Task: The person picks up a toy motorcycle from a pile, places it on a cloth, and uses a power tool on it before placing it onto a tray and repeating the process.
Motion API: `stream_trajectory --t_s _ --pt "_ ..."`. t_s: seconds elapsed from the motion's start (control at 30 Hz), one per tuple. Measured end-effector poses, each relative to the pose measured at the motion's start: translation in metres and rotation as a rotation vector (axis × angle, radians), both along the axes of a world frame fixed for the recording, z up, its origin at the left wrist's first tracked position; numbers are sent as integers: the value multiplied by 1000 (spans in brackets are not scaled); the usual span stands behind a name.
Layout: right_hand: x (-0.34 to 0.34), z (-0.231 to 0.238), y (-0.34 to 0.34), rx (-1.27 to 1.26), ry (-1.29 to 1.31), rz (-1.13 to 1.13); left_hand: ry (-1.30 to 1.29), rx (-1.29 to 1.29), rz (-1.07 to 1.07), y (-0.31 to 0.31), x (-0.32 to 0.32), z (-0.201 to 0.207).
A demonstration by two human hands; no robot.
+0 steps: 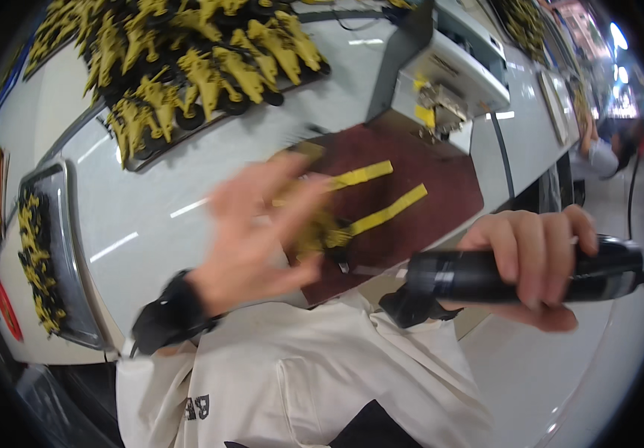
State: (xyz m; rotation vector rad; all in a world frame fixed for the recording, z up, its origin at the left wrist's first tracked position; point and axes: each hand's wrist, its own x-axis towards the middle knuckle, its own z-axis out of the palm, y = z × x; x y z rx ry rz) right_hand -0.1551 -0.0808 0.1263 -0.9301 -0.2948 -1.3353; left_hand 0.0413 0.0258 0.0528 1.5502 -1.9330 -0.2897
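Observation:
My right hand is wrapped round a black cylindrical power tool, which looks like an electric screwdriver. Its narrow end points left, toward a yellow and black part lying on a dark red mat. Two flat yellow arms stretch from that part to the right. Over the part's left side is my left hand, blurred by motion, with thumb and fingers apart and nothing visible between them. It hides some of the part, so I cannot tell whether they touch.
Rows of yellow parts with black round pieces lie at the back left. A metal tray at the left holds small yellow-black pieces. Behind the mat stands a white and grey boxy machine. A person is at the far right.

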Motion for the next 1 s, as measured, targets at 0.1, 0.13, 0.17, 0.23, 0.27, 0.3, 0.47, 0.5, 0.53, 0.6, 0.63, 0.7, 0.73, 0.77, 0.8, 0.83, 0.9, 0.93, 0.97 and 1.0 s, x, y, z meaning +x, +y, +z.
stream_trajectory --t_s 0.1,0.13,0.17,0.23,0.27,0.3,0.47,0.5,0.53,0.6,0.63,0.7,0.73,0.77,0.8,0.83,0.9,0.93,0.97,1.0 --pt "15 21 9 40 -117 156 -291 -261 603 62 85 12" --pt "17 32 13 56 -209 239 -303 -277 734 96 126 13" --pt "2 40 10 54 -289 288 -420 -293 898 110 152 11" --pt "8 22 -7 -78 -448 588 -578 -203 1198 207 237 -24" --pt "3 20 -6 -32 -391 614 -543 -107 1329 222 250 -42" --pt "2 31 6 33 -379 694 -555 -2 1511 284 266 -35" --pt "-25 55 34 262 -183 877 -807 81 1542 331 301 -45" --pt "-21 52 33 245 -173 847 -998 41 1478 300 292 -30" --pt "-17 51 35 240 -160 811 -908 -150 1376 261 269 -12" --pt "-15 53 38 255 -160 812 -537 -377 1039 173 207 32" --pt "-13 56 38 254 -166 814 -489 -321 989 149 193 41" --pt "-17 52 41 172 -227 753 -81 -128 666 83 166 35" --pt "-17 48 46 114 -267 665 -253 -53 519 56 154 24" --pt "-19 46 49 89 -285 646 -313 -27 414 33 150 11" --pt "-21 50 51 101 -295 657 -370 -4 389 16 142 6" --pt "-19 50 48 108 -298 666 -382 46 368 3 143 -4" --pt "-18 50 43 120 -305 692 -478 97 383 -10 144 -15" --pt "-18 52 43 124 -298 708 -475 86 377 -12 146 -17" --pt "-20 53 44 130 -296 725 -500 144 418 -11 149 -19" --pt "-22 55 43 132 -294 724 -523 201 446 -15 151 -20"
